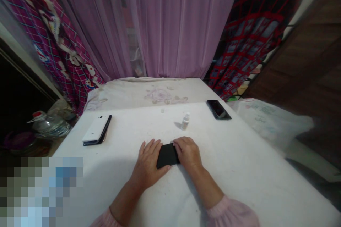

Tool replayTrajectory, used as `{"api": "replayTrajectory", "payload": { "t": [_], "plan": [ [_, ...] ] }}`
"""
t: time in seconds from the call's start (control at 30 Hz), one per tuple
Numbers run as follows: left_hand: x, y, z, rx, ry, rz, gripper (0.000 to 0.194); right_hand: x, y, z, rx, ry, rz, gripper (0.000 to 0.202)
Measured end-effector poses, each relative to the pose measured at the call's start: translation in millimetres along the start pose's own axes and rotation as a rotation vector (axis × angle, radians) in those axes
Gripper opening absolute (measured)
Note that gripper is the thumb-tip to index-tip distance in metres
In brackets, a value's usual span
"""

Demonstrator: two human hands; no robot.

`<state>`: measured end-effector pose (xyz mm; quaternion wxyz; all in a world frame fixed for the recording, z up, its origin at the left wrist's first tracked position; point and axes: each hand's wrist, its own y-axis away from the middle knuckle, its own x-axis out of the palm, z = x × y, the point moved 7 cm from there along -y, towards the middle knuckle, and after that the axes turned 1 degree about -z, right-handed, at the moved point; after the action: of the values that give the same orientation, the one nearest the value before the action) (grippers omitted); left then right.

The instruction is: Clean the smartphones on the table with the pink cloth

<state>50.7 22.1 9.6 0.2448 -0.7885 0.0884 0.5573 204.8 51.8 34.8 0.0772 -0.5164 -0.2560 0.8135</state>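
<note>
Stacked phones (96, 130): I see them well left of the upright white bottle (185, 122), the top one white.
Left hand (149, 161): nearer me than the bottle and left of it, grasping the black slab (166, 156) by its left side, thumb at the near edge.
Black slab: between both hands, nearer than the bottle, slightly left.
Right hand (188, 151): just nearer than the bottle, curled fingers grasping the slab's right edge.
Dark phone (216, 109): right of the bottle, slightly farther.
</note>
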Motion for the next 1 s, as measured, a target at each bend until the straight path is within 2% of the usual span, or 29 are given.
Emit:
{"api": "replayTrajectory", "payload": {
  "t": [0.2, 0.47, 0.73, 0.9, 1.0],
  "plan": [
    [1.4, -0.6, 0.9, -0.002, -0.003, 0.020, 0.068, -8.1, 3.4, -24.2, 0.090, 0.058, -0.036, 0.018],
    [1.5, -2.1, 0.0, -0.026, 0.014, 0.042, 0.067, -4.0, 2.4, -2.8, 0.016, -0.003, -0.007, 0.019],
    [-0.2, -2.6, -0.8, -0.039, 0.021, 0.070, 0.070, -1.3, 5.1, -4.9, 0.013, 0.003, 0.001, 0.018],
    [-0.2, -2.2, -1.4, -0.043, 0.035, 0.085, 0.070, -4.8, 5.1, -13.7, 0.051, 0.055, -0.054, 0.025],
    [-0.4, -1.7, -1.4, -0.038, 0.042, 0.062, 0.068, -5.8, 5.0, -7.8, 0.045, 0.063, -0.067, 0.024]
  ]
}}
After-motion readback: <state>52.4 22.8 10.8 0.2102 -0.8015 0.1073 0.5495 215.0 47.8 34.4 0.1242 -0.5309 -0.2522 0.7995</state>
